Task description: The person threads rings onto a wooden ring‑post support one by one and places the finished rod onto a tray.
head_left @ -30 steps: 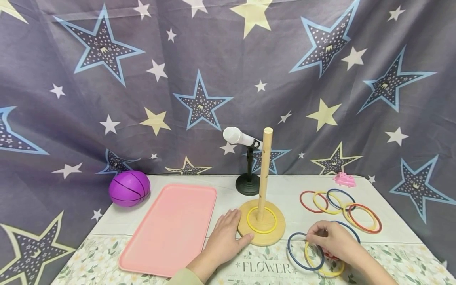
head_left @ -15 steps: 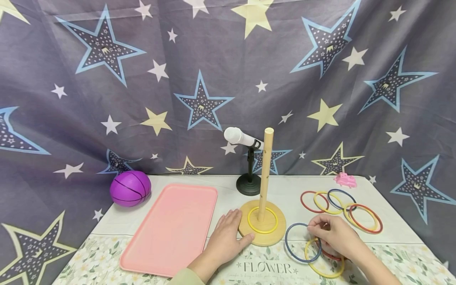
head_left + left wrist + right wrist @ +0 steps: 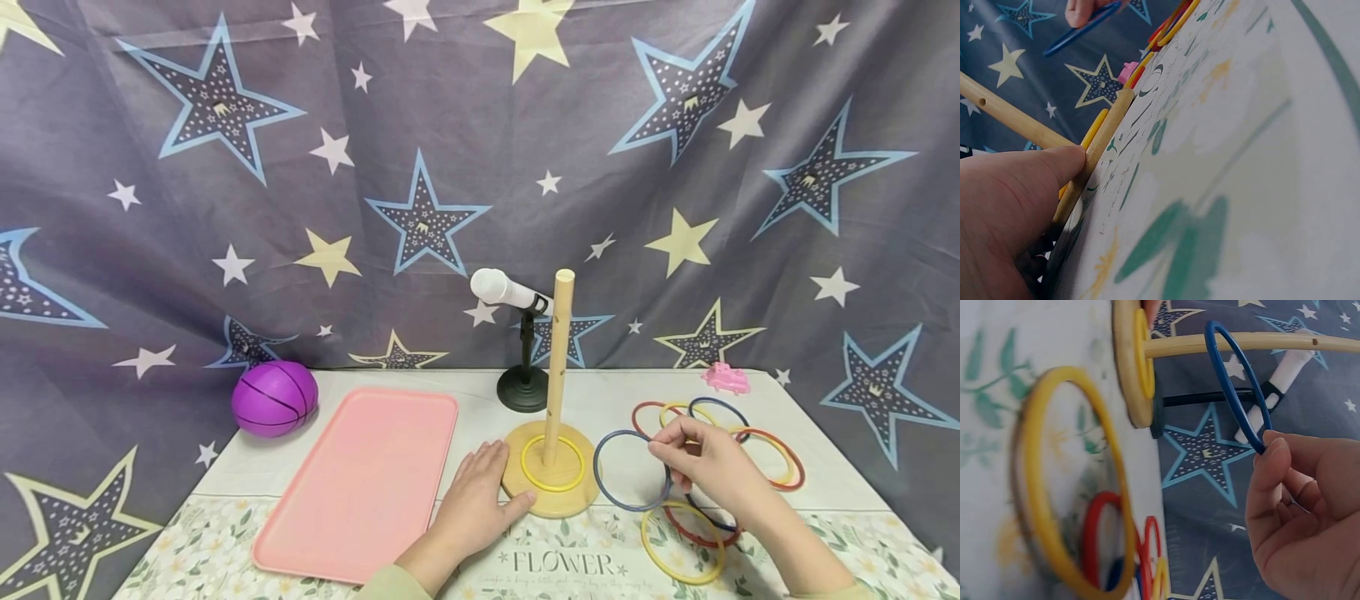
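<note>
A blue ring (image 3: 597, 481) hangs above the table, its right side pinched between the thumb and fingers of my right hand (image 3: 708, 467). The right wrist view shows the same blue ring (image 3: 1232, 394) held off the table. To its left stands a wooden peg (image 3: 557, 367) on a round wooden base (image 3: 517, 492). One yellow ring (image 3: 553, 487) lies on that base around the peg. My left hand (image 3: 476, 504) rests at the base's left edge, fingers extended, the thumb touching its front rim. In the left wrist view the thumb (image 3: 1066, 164) presses the base.
Below my right hand lie a yellow ring (image 3: 682, 579), a red ring (image 3: 693, 540) and another blue one, partly hidden. Several more rings (image 3: 799, 475) overlap behind. A pink tray (image 3: 360, 483), purple ball (image 3: 273, 398), microphone on a stand (image 3: 523, 387) and pink toy (image 3: 726, 378) surround the peg.
My right hand has lifted the blue ring off the pile of rings, moving up and away from the front edge. My left hand stays at the base.
</note>
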Tool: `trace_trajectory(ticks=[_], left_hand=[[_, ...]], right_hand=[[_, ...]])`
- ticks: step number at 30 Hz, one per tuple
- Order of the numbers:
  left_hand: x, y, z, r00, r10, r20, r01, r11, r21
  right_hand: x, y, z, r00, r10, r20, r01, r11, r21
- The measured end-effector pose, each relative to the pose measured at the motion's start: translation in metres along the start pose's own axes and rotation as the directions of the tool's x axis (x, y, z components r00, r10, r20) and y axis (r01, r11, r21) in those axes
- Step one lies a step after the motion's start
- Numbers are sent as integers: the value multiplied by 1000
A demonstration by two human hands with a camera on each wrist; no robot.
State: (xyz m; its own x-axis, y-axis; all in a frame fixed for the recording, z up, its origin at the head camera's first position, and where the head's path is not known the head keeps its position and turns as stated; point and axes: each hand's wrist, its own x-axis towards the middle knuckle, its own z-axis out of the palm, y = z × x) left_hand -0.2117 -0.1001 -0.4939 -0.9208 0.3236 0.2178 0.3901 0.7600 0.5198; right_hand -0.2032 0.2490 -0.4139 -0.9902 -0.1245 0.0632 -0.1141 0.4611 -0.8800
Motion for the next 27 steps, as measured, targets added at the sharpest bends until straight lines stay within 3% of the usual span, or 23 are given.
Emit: trace_trajectory(ticks=[14,27], left_hand=[[1,0,-1,1000,-6,3,6,1000,0],[0,-1,0,1000,-6,-4,6,1000,-6]], right_hand=[[2,-29,-16,988,-128,-87,132,990,53],[7,-50,-18,953,-241,-185,276,941,196]])
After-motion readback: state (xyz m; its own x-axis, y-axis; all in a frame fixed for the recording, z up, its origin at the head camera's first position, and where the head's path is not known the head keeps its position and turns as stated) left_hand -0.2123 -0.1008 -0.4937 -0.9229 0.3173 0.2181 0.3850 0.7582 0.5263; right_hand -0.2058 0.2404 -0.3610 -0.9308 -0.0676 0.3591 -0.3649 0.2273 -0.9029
